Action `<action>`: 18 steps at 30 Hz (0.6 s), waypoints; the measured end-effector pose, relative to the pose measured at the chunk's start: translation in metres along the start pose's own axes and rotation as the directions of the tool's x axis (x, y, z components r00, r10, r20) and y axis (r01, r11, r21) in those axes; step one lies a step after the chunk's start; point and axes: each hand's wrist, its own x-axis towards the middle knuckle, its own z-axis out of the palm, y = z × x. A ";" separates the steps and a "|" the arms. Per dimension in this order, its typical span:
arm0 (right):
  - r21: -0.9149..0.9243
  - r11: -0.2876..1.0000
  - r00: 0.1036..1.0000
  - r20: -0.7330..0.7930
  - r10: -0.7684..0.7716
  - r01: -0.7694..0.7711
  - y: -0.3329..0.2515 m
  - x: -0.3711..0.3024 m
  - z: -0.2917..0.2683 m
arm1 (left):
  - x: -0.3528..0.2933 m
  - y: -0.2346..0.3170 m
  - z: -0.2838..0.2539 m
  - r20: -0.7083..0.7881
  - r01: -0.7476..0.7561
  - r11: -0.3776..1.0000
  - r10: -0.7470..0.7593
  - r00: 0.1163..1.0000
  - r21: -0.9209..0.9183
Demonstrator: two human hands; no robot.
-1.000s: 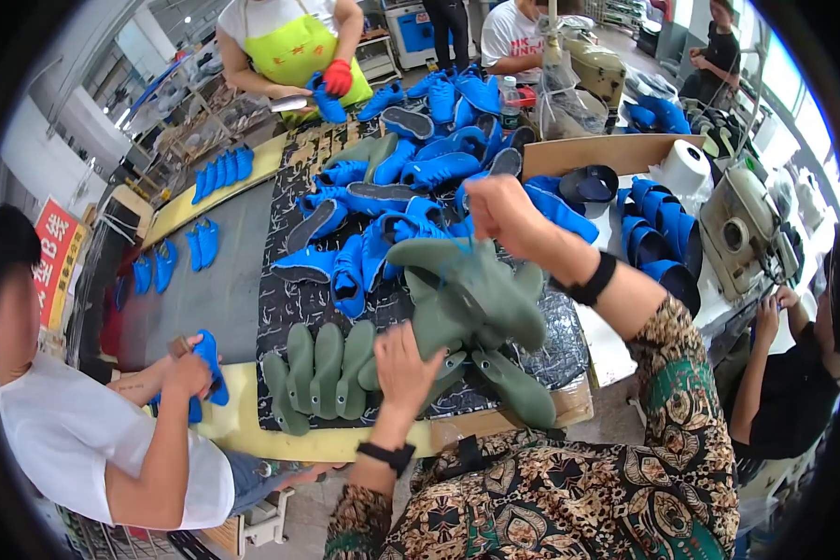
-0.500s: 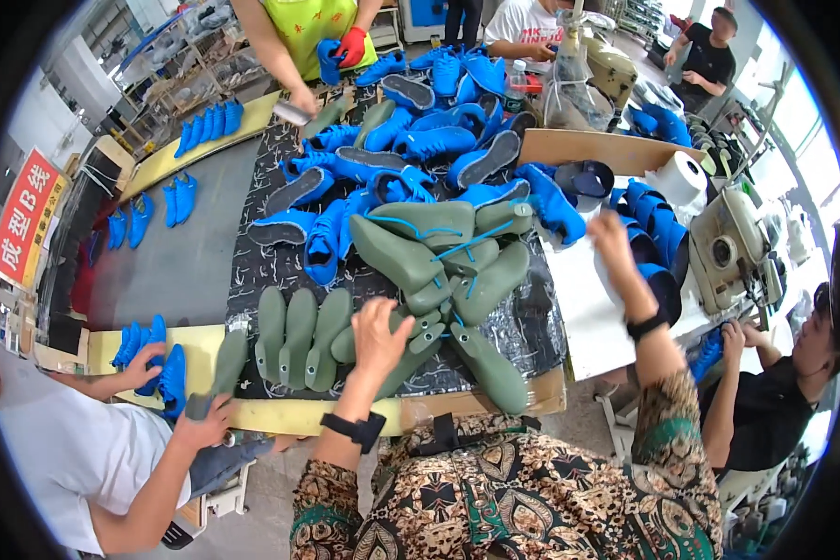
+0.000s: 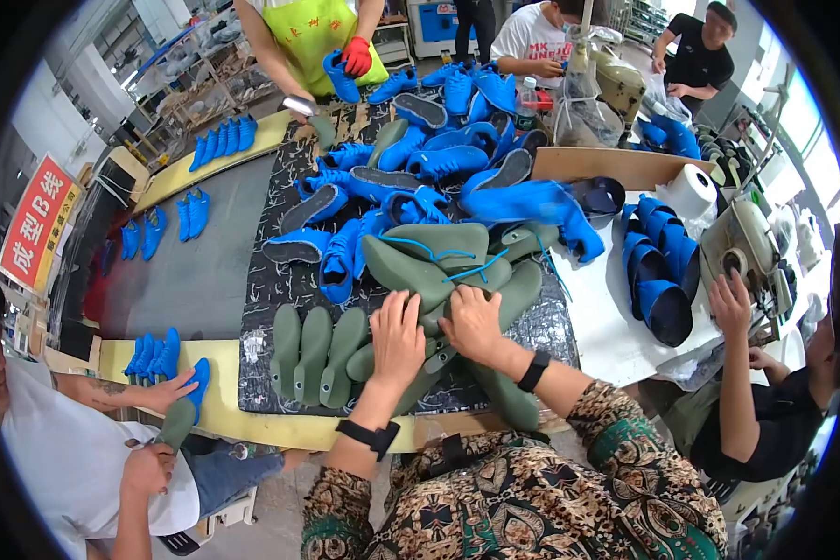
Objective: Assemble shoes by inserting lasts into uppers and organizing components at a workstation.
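Green shoe lasts lie heaped at the middle of the dark worktable, some with blue laces across them. My left hand (image 3: 399, 336) bends its fingers over the lower edge of a large green shoe last (image 3: 406, 271). Close beside it, my right hand (image 3: 473, 327) has its fingers curled on the heap's front; its fingertips are partly hidden among the lasts. Three lasts (image 3: 310, 355) stand in a row left of my left hand. Just beyond the heap, a blue shoe (image 3: 518, 201) is smeared by motion. Another blue shoe (image 3: 581, 233) lies to its right.
Many blue shoes (image 3: 439, 163) are piled at the far side. A grey conveyor (image 3: 219, 266) with shoes runs at left. At right stand blue shoe uppers (image 3: 663, 271), a white roll (image 3: 689, 189) and a machine (image 3: 742, 238). Co-workers are on both sides and across; one handles a last (image 3: 175, 422).
My right hand has come from the white table at right to the lasts beside my left hand. A blurred blue shoe now shows over the pile. The left co-worker's last has moved toward a blue shoe.
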 end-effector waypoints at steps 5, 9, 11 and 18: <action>0.075 0.997 0.978 -0.210 0.012 0.004 -0.005 -0.013 0.036 | 0.037 -0.014 0.009 0.137 -0.232 0.960 0.212 0.968 0.159; 0.316 0.944 0.993 -0.047 0.113 -0.092 0.014 -0.011 0.034 | 0.069 -0.027 0.017 0.406 -0.303 0.944 0.229 0.885 0.129; 0.389 0.910 0.983 0.161 0.086 -0.143 0.021 -0.007 0.029 | 0.077 -0.043 0.011 0.337 -0.345 0.932 0.290 0.896 0.114; 0.298 0.944 0.990 -0.017 -0.140 0.139 0.012 -0.019 -0.006 | 0.080 -0.107 -0.040 -0.026 0.000 1.000 0.000 1.000 -0.014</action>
